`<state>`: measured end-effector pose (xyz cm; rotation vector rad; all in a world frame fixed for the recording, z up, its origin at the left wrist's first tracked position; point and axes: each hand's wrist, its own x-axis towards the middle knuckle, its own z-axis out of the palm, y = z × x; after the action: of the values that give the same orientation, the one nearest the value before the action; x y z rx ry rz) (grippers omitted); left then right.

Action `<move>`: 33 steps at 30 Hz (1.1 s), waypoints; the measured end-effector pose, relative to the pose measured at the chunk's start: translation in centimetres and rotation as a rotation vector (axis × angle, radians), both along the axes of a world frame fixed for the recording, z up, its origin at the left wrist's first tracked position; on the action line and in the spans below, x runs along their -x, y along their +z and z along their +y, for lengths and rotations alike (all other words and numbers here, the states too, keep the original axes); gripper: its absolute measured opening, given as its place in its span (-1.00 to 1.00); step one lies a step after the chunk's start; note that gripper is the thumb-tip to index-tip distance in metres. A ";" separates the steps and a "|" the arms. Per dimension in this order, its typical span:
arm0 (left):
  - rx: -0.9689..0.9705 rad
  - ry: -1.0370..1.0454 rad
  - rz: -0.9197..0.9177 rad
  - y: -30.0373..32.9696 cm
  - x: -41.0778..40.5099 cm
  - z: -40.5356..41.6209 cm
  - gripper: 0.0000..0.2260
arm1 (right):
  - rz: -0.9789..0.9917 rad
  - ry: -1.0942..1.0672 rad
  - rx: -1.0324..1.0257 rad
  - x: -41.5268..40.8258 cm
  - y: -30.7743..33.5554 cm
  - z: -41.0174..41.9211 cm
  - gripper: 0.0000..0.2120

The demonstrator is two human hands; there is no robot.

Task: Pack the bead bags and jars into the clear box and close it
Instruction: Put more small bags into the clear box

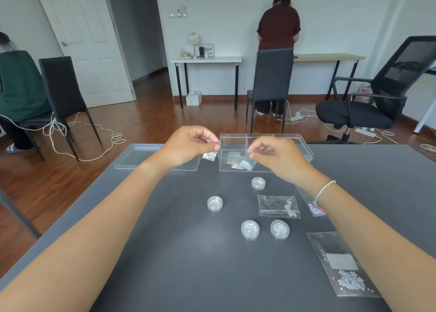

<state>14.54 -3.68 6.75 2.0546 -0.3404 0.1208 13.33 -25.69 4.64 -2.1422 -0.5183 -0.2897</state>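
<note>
Both hands are raised at the far edge of the dark counter [179,252], each with a small bead bag pinched by its top edge so the beads hang to the bottom corner. The left hand [186,146] has its grip closed, thumb against fingertips, on a small silvery bag [210,155] that dangles just outside the left wall of the clear box [304,151], between the box and its lid [132,157], which lies open-side up to the left (parked clear of the opening, presumably so it stays out of the way until closing). The right hand [271,156] is likewise pinched shut on a second bag [246,163], which hangs down into the box's front left compartment, where what looks like another flat packet with brownish contents [230,162] lies; holding by the top lets the bag slide in past the divider. Whether that bag touches the box floor I cannot tell. My reading is that packing is at an early stage: four round jars [215,203] stand unpacked on the counter, one near the box and three nearer the body, and three flat bags lie to the right, namely a middle one [279,206], one partly under the right wrist [315,209] and a larger one [342,264] at the near edge.
</note>
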 end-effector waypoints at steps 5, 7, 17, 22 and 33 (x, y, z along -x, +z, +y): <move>0.043 -0.053 -0.003 0.6 -1.4 -1.5 -0.87 | -0.027 -0.028 -0.024 -0.3 0.2 -0.4 -0.82; 0.007 -0.052 -0.010 0.4 -2.2 -1.8 -0.82 | -0.033 -0.040 -0.035 -0.4 0.2 -0.5 -0.85; -0.106 0.065 -0.052 -0.5 -6.2 -3.1 -0.87 | -0.049 -0.073 -0.066 -0.4 0.4 -0.9 -0.85; -0.167 0.064 -0.009 -0.9 -6.2 -4.0 -0.87 | -0.055 -0.085 -0.042 -0.4 0.4 -1.0 -0.86; -0.399 0.063 0.063 -1.4 -6.3 -4.2 -0.87 | -0.065 -0.087 0.040 -0.6 0.0 -1.3 -0.86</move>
<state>20.89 -7.87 5.33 2.4595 -0.2761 0.0271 13.98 -26.96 4.62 -2.2036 -0.4716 -0.4015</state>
